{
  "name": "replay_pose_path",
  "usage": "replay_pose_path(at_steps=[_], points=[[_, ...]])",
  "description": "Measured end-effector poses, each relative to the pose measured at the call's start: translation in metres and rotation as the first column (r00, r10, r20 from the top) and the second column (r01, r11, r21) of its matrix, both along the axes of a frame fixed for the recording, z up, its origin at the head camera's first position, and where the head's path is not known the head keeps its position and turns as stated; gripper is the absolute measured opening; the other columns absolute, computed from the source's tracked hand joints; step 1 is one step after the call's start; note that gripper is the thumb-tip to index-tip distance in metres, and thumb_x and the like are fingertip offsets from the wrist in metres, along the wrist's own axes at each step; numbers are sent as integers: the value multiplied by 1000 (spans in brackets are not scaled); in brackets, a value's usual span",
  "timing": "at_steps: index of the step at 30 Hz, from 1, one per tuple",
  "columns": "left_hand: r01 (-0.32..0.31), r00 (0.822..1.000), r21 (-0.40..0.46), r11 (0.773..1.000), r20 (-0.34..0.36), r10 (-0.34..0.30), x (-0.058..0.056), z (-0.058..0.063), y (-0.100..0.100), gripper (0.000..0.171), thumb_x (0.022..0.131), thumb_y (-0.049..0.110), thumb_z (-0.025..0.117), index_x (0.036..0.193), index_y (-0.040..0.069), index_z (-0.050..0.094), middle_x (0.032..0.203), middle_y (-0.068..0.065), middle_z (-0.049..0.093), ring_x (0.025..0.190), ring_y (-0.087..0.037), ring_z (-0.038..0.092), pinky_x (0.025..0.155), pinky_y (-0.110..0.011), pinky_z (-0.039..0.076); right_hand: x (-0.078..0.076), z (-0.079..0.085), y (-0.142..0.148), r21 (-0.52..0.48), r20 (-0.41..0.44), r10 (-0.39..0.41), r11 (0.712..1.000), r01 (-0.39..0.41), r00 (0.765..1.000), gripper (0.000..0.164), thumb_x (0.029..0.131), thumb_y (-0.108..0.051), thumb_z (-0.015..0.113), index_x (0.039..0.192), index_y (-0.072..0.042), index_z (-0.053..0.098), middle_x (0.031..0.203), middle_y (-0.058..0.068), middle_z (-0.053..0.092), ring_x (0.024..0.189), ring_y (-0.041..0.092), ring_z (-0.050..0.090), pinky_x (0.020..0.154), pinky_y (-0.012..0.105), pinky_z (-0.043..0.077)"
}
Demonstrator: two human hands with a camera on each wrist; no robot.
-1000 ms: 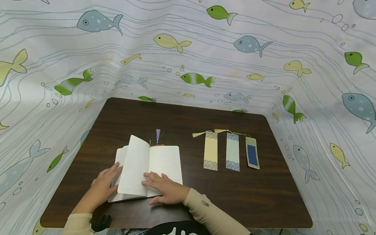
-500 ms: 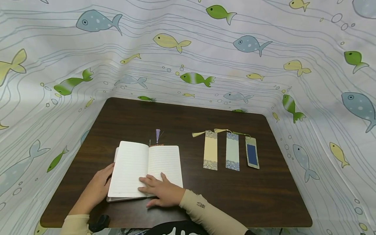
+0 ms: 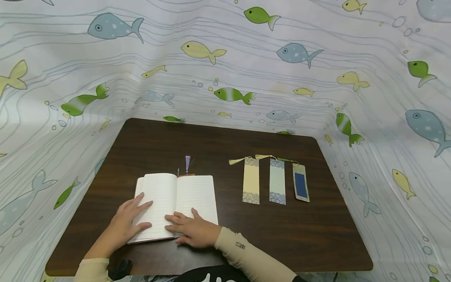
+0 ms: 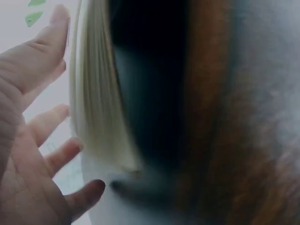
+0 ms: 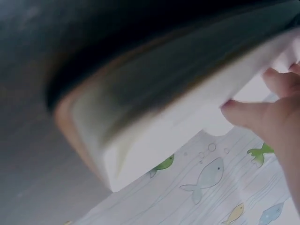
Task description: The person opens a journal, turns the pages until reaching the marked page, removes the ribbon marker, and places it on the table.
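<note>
An open notebook (image 3: 195, 192) with lined white pages lies on the left half of the dark table. My left hand (image 3: 128, 219) rests on its left page with fingers spread. Across the lower centre fold lies my right hand (image 3: 193, 230), fingers extended over the pages. In the left wrist view, the left hand (image 4: 42, 122) is beside the thick edge of the pages (image 4: 96, 93). The right wrist view shows the thumb of my right hand (image 5: 267, 112) at the notebook's edge (image 5: 159, 126). A purple tassel (image 3: 188, 163) sticks out above the notebook's top edge.
To the right lie three tasselled bookmarks: a cream one (image 3: 251, 180), a pale blue-green one (image 3: 277, 181) and one with a dark blue panel (image 3: 301, 182). A fish-patterned cloth (image 3: 225, 58) hangs around the brown table (image 3: 282, 239).
A raised page has come down onto the left side of the notebook. My left hand has moved from the outer left edge onto that page. The right hand has shifted slightly left.
</note>
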State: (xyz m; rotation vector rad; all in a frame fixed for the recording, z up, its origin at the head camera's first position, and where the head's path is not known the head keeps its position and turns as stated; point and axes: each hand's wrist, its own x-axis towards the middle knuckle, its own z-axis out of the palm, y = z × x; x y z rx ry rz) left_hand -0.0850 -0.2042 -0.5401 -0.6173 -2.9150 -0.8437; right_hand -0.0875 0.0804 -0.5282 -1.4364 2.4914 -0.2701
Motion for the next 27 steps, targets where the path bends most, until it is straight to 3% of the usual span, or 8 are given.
replay_pose_path(at_steps=[3, 7, 10, 17, 22, 27], points=[[10, 1000, -24, 1000, 19, -10, 2, -1, 1, 66, 81, 42, 74, 137, 11, 54, 150, -23, 35, 126, -49, 33, 87, -74, 33, -2, -1, 4, -25, 48, -50, 998, 51, 998, 51, 103, -35, 42, 152, -21, 32, 162, -6, 16, 148, 15, 16, 115, 50, 24], [1, 999, -41, 999, 48, 1, 2, -1, 1, 67, 80, 45, 74, 136, 12, 55, 149, -24, 36, 125, -51, 33, 86, -76, 32, -7, -6, 15, -11, 4, -130, 991, 130, 992, 56, 100, -34, 51, 151, -16, 35, 160, 3, 22, 147, 20, 20, 114, 48, 28], [-9, 997, -46, 999, 82, 13, 2, -1, 0, 68, 79, 46, 74, 135, 12, 56, 149, -26, 35, 126, -52, 32, 86, -76, 31, -13, -8, 26, 31, -46, -193, 980, 195, 980, 68, 93, -39, 61, 151, -15, 34, 160, 5, 22, 147, 23, 20, 112, 52, 30], [-7, 989, -10, 1000, 149, 8, -1, -2, -2, 73, 76, 50, 73, 136, 11, 56, 150, -28, 31, 129, -53, 27, 89, -76, 25, -28, -7, 56, 99, -62, -339, 934, 344, 939, 94, 77, -52, 73, 153, -15, 30, 161, 5, 20, 148, 23, 19, 108, 59, 32], [-12, 986, -3, 1000, 164, 13, -2, -1, -3, 74, 74, 50, 75, 135, 11, 58, 150, -29, 32, 130, -51, 26, 90, -75, 25, -30, -3, 76, 136, -14, -390, 911, 388, 921, 108, 70, -54, 78, 154, -13, 24, 162, 3, 16, 148, 23, 17, 109, 62, 27], [-10, 986, -2, 1000, 168, 10, -3, -1, -2, 74, 73, 48, 76, 134, 10, 58, 150, -28, 33, 130, -51, 27, 91, -75, 25, -29, -4, 83, 151, 32, -397, 909, 388, 917, 115, 67, -57, 77, 155, -13, 19, 163, 3, 11, 149, 24, 12, 112, 62, 21]])
